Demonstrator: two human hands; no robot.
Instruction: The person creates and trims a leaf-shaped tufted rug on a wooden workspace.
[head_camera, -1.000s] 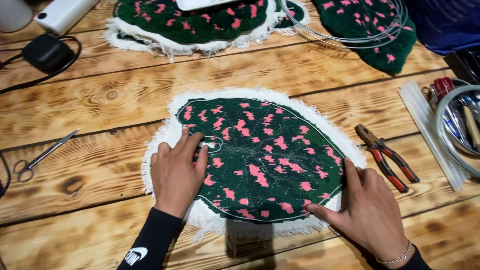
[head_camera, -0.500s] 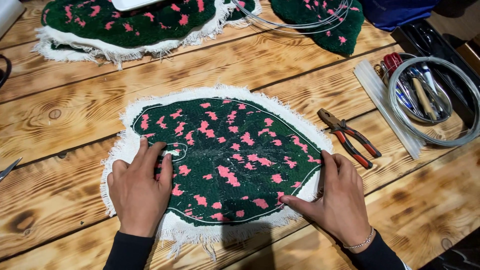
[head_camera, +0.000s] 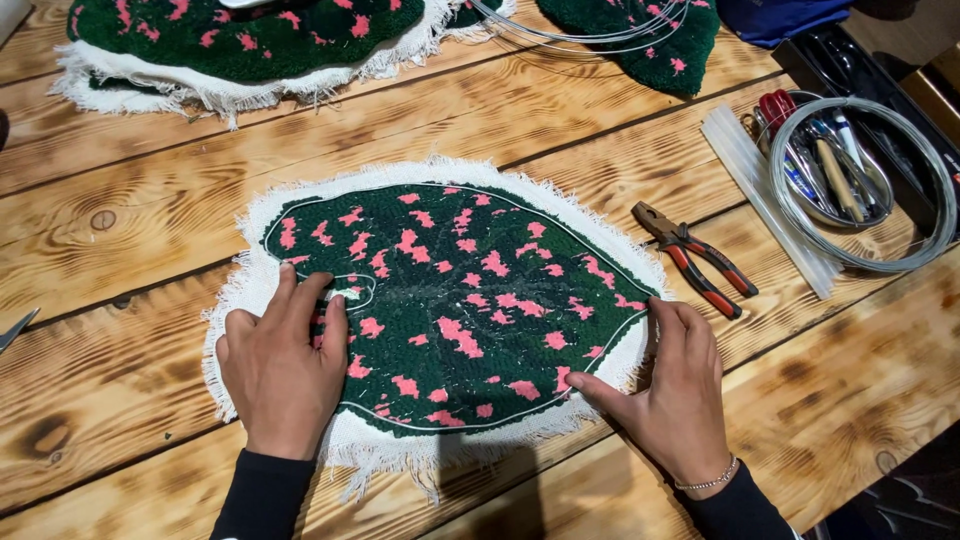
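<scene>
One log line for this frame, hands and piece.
left hand: flat on tufted leaf piece | right hand: fingers at its wire edge | pliers: beside, untouched

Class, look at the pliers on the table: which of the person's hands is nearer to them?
Right. The right hand rests on the rug's near right edge, just below-left of the pliers. The left hand lies on the rug's far left side.
</scene>
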